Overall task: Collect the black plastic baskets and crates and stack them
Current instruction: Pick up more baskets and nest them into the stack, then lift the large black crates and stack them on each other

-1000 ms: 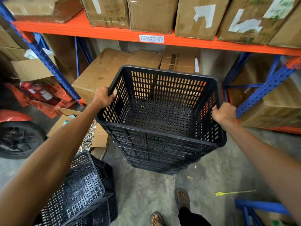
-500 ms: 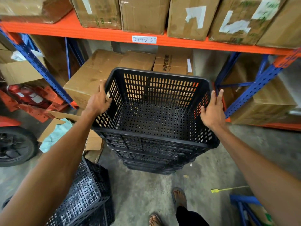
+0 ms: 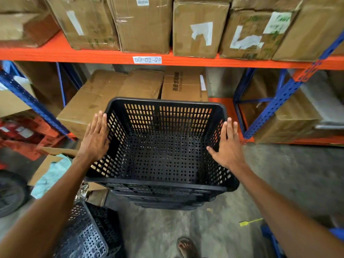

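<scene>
A: Head view, the only one. Where's the crate?
B: The crate (image 3: 158,184) sits on top of the stack (image 3: 167,202) of black crates. The stack is on the floor (image 3: 279,174) in front of the rack (image 3: 186,61). The crate looks level and nested, with its rim just above the rims below.
A: Hands?
B: The left hand (image 3: 95,138) lies flat along the left rim, fingers straight, no grip. The right hand (image 3: 228,148) is flat against the right rim, fingers straight, thumb tip over the inner edge. Both are released.
A: Change from a second back?
B: Yes. A second ago both hands were clenched on the side rims, holding the crate. Half a second ago the fingers were already uncurling. Now both are flat.
A: Meaning for the task?
B: I judge this crate placed. The hands are either letting go or giving a last push to seat it, and I can't tell which.
A: What's left?
B: More black baskets (image 3: 87,235) lie tipped at lower left under the left arm, apart from the stack. They're likely the next pick. Boxes (image 3: 104,97) sit behind the stack, and a foot (image 3: 186,246) is just short of it.
</scene>
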Motion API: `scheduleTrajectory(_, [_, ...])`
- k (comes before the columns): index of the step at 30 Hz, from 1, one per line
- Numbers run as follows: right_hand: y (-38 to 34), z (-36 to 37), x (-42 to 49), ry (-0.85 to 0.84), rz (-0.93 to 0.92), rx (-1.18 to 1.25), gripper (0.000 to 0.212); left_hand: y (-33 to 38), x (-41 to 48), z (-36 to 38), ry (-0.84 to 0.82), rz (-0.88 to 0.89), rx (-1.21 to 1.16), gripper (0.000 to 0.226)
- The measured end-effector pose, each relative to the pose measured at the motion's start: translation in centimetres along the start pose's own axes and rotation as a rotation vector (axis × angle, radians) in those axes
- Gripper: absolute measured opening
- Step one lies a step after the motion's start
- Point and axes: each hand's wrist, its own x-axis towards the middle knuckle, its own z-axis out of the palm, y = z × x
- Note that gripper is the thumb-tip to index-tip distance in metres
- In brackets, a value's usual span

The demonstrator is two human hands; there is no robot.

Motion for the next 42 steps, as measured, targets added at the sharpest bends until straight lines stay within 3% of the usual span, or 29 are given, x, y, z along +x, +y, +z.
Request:
scheduleTrajectory(5, [0.6, 0.6, 1.2, 0.066, 0.0, 0.016, 0.107, 0.1, 2.0, 0.8, -0.017, 0.027, -0.049, 0.088])
scheduleTrajectory(11, [0.9, 0.9, 2.4, 0.022, 0.014, -0.075, 0.111, 0.2, 2.8, 1.0, -0.028, 0.017, -0.021, 0.082])
scheduleTrajectory(21, [0.2, -0.9, 1.3, -0.057, 0.059, -0.119, 0.105, 1.9, 1.8, -0.9, -0.159, -0.108, -0.048, 0.103])
scheduleTrajectory(23, [-0.9, -2.1, 1.1, -0.099, 0.117, -0.161, 0.1, 2.1, 1.5, -1.6, -0.184, -0.133, -0.084, 0.099])
scheduleTrajectory(25, [-3.8, -3.8, 1.5, -0.118, 0.114, -0.106, 0.089, 2.6, 1.4, -3.7, -0.149, -0.183, -0.193, 0.08])
scheduleTrajectory(28, [-11.4, -6.9, 2.2, -0.055, -0.075, 0.147, 0.069, 3.0, 0.1, -7.5, -0.007, -0.304, -0.305, 0.048])
scheduleTrajectory(31, [-20.0, -10.0, 0.0, 0.019, -0.309, 0.406, 0.047, 1.2, -3.9, -10.1, 0.019, -0.452, -0.343, 0.037])
scheduleTrajectory(34, [-27.4, -11.0, -4.0, 0.046, -0.527, 0.509, 0.036, -1.7, -10.6, -11.0, -0.004, -0.555, -0.376, 0.034])
scheduleTrajectory(38, [-37.2, -8.2, -12.4, -0.127, -0.808, 0.529, 0.029, -7.9, -25.1, -8.2, 0.005, -0.922, -0.481, 0.035])
scheduleTrajectory(42, [-42.9, -1.5, -20.6, -0.368, -0.908, 0.463, 0.025, -11.8, -40.4, -1.8, -0.085, -1.217, -0.641, 0.03])
